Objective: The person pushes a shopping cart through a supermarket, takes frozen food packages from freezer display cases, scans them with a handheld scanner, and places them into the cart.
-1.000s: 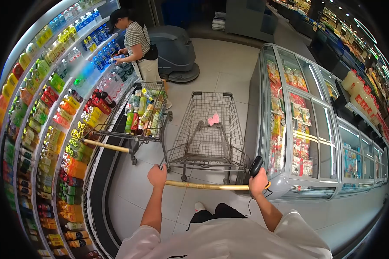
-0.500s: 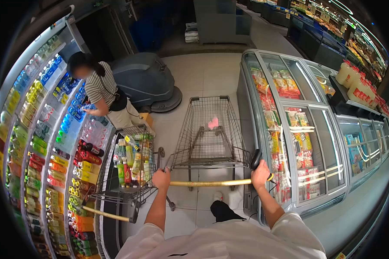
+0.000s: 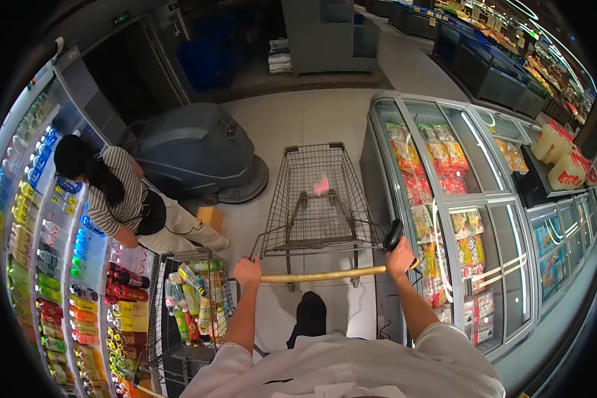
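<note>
A wire shopping cart (image 3: 292, 229) stands in front of me, with only a small pink item (image 3: 321, 185) showing in its basket. My left hand (image 3: 247, 272) is closed round the left end of its yellow handle (image 3: 318, 275). My right hand (image 3: 399, 259) is closed at the right end of the same handle. A black oval device (image 3: 394, 235) sits just above my right fingers; whether it is fixed to the cart or held, I cannot tell. A cable hangs below that hand.
On the left, a second cart (image 3: 179, 355) holds several bottles (image 3: 191, 292) beside drink shelves (image 3: 79, 285). A person in a striped top (image 3: 116, 176) stands at those shelves. A grey floor-cleaning machine (image 3: 192, 152) and cardboard box (image 3: 210, 217) lie ahead; glass-topped freezers (image 3: 474, 179) line the right.
I have moved forward with the cart, so the second cart and the freezers sit lower and nearer. The person at the shelves has turned farther away and shifted left in view.
</note>
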Motion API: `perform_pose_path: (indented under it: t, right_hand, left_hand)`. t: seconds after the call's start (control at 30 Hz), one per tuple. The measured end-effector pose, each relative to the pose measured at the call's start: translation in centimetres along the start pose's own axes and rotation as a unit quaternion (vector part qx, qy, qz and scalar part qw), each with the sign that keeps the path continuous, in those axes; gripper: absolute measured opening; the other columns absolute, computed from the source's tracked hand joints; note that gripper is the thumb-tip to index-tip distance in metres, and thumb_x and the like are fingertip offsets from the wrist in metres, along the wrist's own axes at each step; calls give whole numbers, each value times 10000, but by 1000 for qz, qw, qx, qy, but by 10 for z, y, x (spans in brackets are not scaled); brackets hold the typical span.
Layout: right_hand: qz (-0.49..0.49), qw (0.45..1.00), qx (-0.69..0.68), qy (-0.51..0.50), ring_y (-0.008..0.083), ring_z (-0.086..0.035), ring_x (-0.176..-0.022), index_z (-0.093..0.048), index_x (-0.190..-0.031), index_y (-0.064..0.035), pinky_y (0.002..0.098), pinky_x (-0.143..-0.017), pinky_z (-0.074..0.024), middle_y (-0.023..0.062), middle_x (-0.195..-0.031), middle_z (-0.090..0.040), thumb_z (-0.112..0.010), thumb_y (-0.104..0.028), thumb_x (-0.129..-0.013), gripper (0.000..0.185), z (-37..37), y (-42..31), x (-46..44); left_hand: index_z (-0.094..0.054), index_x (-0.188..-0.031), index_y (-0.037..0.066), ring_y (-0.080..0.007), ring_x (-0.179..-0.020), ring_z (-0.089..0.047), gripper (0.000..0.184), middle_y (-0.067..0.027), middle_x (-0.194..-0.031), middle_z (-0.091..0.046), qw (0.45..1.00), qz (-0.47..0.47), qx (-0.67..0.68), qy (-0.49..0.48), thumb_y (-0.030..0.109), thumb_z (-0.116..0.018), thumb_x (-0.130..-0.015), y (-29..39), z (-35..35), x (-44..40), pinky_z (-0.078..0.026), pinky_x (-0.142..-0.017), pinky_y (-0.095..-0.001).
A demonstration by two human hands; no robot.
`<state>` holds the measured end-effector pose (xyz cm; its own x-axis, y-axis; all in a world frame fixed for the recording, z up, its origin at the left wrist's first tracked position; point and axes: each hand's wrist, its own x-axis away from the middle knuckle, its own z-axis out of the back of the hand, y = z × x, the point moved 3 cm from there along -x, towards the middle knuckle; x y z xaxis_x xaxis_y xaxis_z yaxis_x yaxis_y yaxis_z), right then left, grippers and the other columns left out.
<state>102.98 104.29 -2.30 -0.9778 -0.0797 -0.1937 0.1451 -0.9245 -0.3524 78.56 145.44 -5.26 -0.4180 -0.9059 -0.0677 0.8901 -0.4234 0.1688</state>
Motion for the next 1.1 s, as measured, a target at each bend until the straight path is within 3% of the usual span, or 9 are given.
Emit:
perform_pose_path:
  t: [0.1, 0.47, 0.57, 0.8, 0.9, 1.0, 1.1]
  right_hand:
    - [-1, 999, 9, 46, 371, -615, -887, -499, -1008, -51, 460, -741, -502, 143, -940, -594, -737, -49, -651, 429, -31, -26, -57]
    - [-59, 994, 58, 75, 347, -631, -817, -529, -1036, -61, 448, -706, -503, 127, -866, -615, -686, -36, -677, 393, -147, -111, -273]
    - [-64, 994, 48, 77, 341, -632, -817, -532, -1053, -61, 445, -704, -501, 123, -868, -616, -697, -50, -678, 410, -171, -135, -335]
    - [-93, 993, 38, 67, 332, -641, -835, -525, -1021, -74, 441, -704, -507, 115, -877, -617, -705, -70, -688, 378, -232, -182, -503]
    - [-107, 992, 40, 49, 342, -643, -781, -525, -953, -71, 456, -677, -501, 120, -832, -615, -670, -54, -703, 290, -253, -198, -571]
    - [-52, 992, 12, 111, 339, -633, -754, -530, -959, -66, 455, -650, -489, 120, -821, -609, -645, -49, -702, 283, -264, -220, -627]
    - [-82, 991, 19, 107, 326, -625, -758, -528, -977, -75, 437, -673, -485, 104, -842, -598, -643, -51, -683, 316, -303, -225, -678]
  left_hand:
    - [-705, -771, 24, -348, -724, -699, 438, -171, -758, -703, 1000, -11, 7, -5, 445, -618, -855, 42, -10, -67, -560, -686, -447]
    - [-653, -888, 49, -299, -819, -700, 402, -138, -871, -696, 997, -65, -8, -44, 447, -607, -865, 185, -84, -326, -557, -705, -417]
    - [-661, -885, 41, -309, -809, -700, 415, -146, -865, -701, 995, -96, -17, -37, 451, -609, -861, 228, -96, -391, -555, -711, -420]
    - [-691, -847, 27, -353, -830, -695, 434, -183, -862, -706, 996, -73, -1, -43, 454, -614, -845, 361, -116, -539, -550, -736, -453]
    - [-705, -850, 33, -357, -844, -696, 434, -190, -864, -708, 995, -80, 2, -52, 456, -610, -845, 421, -134, -603, -548, -748, -463]
    - [-728, -894, 40, -362, -859, -694, 450, -196, -876, -709, 996, -76, 12, -45, 472, -617, -834, 468, -150, -658, -547, -760, -469]
    - [-739, -909, 39, -371, -857, -693, 466, -194, -890, -713, 995, -99, 5, -28, 483, -624, -824, 512, -173, -718, -545, -764, -474]
